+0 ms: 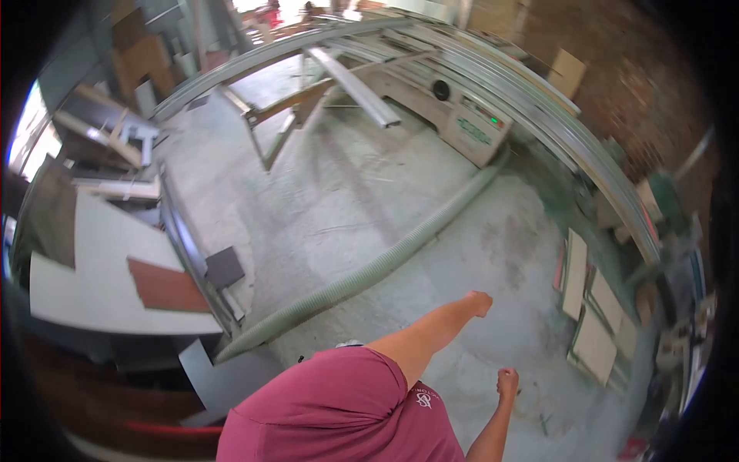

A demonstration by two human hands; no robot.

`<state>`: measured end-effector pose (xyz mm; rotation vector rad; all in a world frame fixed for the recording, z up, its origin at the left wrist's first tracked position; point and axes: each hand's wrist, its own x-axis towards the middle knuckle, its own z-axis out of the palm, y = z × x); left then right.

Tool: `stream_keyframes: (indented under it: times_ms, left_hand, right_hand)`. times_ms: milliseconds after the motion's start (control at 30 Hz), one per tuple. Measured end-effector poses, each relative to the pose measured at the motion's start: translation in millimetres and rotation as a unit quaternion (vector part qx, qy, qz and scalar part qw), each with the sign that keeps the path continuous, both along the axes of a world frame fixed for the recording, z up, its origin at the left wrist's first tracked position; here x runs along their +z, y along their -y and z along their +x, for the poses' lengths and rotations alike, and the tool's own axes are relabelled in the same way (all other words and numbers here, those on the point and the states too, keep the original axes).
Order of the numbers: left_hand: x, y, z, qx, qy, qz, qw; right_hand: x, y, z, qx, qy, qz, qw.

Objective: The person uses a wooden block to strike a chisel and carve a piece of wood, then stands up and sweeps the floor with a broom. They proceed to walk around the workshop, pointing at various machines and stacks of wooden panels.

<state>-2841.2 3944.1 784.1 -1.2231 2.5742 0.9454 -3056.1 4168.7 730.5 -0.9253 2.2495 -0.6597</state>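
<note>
Looking down over a maroon shirt [339, 408] filling the six o'clock edge. Holding the right hand [506, 381] out at five o'clock, fingers curling into a fist and gripping nothing, hovering above bare concrete floor [462, 254]. Stretching the left hand [481, 302] out just above it, a little nearer the centre, fingers also curling inward and gripping nothing, well clear of the floor below. Passing next, at four o'clock and near both hands, over pale offcut boards [593, 343] lying flat beside a green machine base. Crossing, from seven o'clock up toward two o'clock, a long grey-green ribbed hose [346, 281] lying on the concrete, running just left of the left forearm without touching it. Taking in at nine o'clock a white panel [100, 269] resting on a bench, bearing a reddish-brown board [165, 285], with a small dark grey piece [223, 266] sitting just beside the bench rail. Reaching further out, at one o'clock, a beige saw cabinet [469, 127] standing at the far end of the hose. Ending at twelve o'clock on a long aluminium rail [362, 88] slanting across a sliding table frame, with stacked boards blurring behind it.
</note>
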Motion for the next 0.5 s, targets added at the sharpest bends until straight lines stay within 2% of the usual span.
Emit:
stream_keyframes:
  times_ms: [200,267,367,433,500]
  left_hand:
    - [-16.2,-3.1,74.6,0.151,0.033,-0.010,0.988]
    - [-16.2,-15.4,102.9,0.208,0.031,-0.014,0.978]
    - [-21.6,-33.0,132.1,0.248,0.051,-0.029,0.967]
    - [-28.0,-39.9,155.1,0.278,0.078,0.016,0.957]
    - [-24.5,-53.8,175.1,0.324,0.088,0.013,0.942]
  right_hand:
    - [-16.7,35.8,-5.7,0.107,-0.005,0.051,0.993]
    - [-25.3,48.4,-5.3,0.116,0.069,0.081,0.988]
    - [-39.6,67.5,0.1,0.188,0.063,0.120,0.973]
    - [-42.0,79.6,11.6,0.217,0.058,0.114,0.968]
    - [-44.6,99.4,28.3,0.246,0.057,0.102,0.962]
